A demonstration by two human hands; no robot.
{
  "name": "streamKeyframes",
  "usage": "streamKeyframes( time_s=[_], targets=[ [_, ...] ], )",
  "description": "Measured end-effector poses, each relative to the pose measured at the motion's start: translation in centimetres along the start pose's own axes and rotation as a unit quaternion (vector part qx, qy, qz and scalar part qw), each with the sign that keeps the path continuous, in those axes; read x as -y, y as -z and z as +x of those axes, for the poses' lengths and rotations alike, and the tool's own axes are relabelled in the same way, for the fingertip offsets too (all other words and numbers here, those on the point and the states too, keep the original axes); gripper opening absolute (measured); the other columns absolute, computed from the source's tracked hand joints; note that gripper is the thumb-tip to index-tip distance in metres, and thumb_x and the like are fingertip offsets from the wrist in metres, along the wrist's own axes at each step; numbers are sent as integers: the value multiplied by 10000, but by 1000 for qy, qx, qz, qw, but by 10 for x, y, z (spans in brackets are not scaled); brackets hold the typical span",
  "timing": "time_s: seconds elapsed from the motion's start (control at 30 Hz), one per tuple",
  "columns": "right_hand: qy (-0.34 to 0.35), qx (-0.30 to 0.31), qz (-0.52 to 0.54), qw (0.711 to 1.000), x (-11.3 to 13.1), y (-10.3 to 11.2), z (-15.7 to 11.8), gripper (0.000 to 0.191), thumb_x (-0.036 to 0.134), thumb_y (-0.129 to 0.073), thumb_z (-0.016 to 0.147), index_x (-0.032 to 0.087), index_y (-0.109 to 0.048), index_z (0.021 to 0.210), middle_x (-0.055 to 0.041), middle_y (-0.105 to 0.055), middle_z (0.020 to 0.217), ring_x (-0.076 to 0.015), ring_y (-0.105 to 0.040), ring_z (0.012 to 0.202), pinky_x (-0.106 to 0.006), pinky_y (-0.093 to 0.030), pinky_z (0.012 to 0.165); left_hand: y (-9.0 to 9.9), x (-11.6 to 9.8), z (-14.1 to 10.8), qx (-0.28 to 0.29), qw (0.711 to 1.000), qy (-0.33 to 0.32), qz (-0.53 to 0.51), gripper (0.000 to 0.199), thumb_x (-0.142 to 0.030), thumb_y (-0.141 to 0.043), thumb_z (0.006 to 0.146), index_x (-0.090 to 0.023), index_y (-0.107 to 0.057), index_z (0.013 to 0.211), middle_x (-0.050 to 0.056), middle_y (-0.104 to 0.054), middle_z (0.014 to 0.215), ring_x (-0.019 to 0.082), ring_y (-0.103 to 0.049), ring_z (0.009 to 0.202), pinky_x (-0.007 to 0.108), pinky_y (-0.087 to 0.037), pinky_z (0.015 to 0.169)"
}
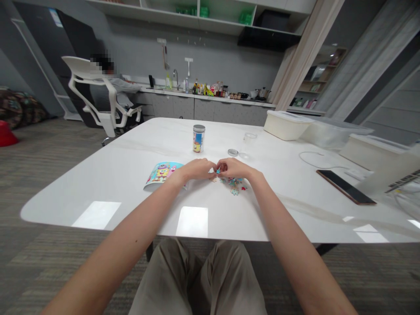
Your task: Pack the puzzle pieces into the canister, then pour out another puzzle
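Note:
My left hand [201,168] is closed, with a small jigsaw piece [211,170], pale side showing, at its fingertips. Close against it, my right hand [233,167] pinches a teal jigsaw piece [218,172]. The two hands nearly meet just above the white table. Under and in front of my right hand lies a loose pile of colourful jigsaw pieces [234,191], partly hidden by the hand. A curved cartoon picture sheet [161,172] lies left of my left hand, partly covered by my forearm.
Beyond my hands stand a metal-lidded cartoon jar [198,140], a loose lid [232,152] and a clear jar [249,144]. At right are a phone [344,187], a white cable [315,161] and storage boxes [285,127]. A person sits in a white chair [110,98] at back left.

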State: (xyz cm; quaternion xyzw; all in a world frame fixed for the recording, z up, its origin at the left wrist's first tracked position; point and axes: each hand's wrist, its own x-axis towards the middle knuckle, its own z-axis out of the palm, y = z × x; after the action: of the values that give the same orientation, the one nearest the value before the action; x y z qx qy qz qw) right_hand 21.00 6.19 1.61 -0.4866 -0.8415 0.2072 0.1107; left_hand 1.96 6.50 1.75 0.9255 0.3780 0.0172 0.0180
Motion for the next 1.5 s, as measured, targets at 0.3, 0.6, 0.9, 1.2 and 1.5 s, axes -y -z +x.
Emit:
streamKeyframes(
  time_s=[0.3, 0.6, 0.9, 1.2, 1.5],
  targets=[
    [-4, -1, -11, 1000, 4, 2, -3, 178, 200, -665, 717, 160, -672, 891, -8, -678, 763, -116, -587, 676, -209, -419, 629, -2, -2, 2, -7, 1000, -4, 5, 297, -333, -493, 874, -226, -699, 1059, 78, -727, 917, 214, -655, 878, 275, -447, 733],
    [-3, 7, 10, 1000, 0, 3, -3, 200, 218, -681, 693, 166, -672, 886, -2, -674, 757, -111, -572, 650, -213, -417, 614, 0, -4, 0, -4, 1000, 10, 11, 321, -317, -524, 853, -209, -660, 1123, 88, -713, 961, 215, -653, 895, 281, -459, 760],
    [5, 6, 2, 1000, -6, 1, 1, 209, 208, -682, 673, 156, -675, 875, -7, -671, 752, -115, -572, 656, -209, -417, 601, 2, -1, -3, -6, 999, 11, 30, 329, -313, -488, 870, -209, -633, 1146, 94, -700, 964, 228, -660, 882, 290, -459, 748],
    [4, 17, -15, 1000, -5, 2, 0, 151, 198, -641, 700, 155, -644, 844, -1, -645, 730, -107, -550, 642, -200, -397, 592, 2, 0, -2, 15, 1000, 2, 10, 331, -370, -530, 851, -217, -645, 1120, 93, -698, 969, 232, -657, 885, 290, -453, 757],
    [7, 19, -30, 999, -5, 3, -2, 132, 182, -595, 685, 159, -620, 813, -1, -637, 717, -114, -543, 639, -205, -391, 589, 2, 3, -3, 17, 999, 8, 28, 304, -311, -481, 843, -219, -652, 1077, 97, -690, 973, 228, -658, 871, 287, -447, 724]
  ],
)
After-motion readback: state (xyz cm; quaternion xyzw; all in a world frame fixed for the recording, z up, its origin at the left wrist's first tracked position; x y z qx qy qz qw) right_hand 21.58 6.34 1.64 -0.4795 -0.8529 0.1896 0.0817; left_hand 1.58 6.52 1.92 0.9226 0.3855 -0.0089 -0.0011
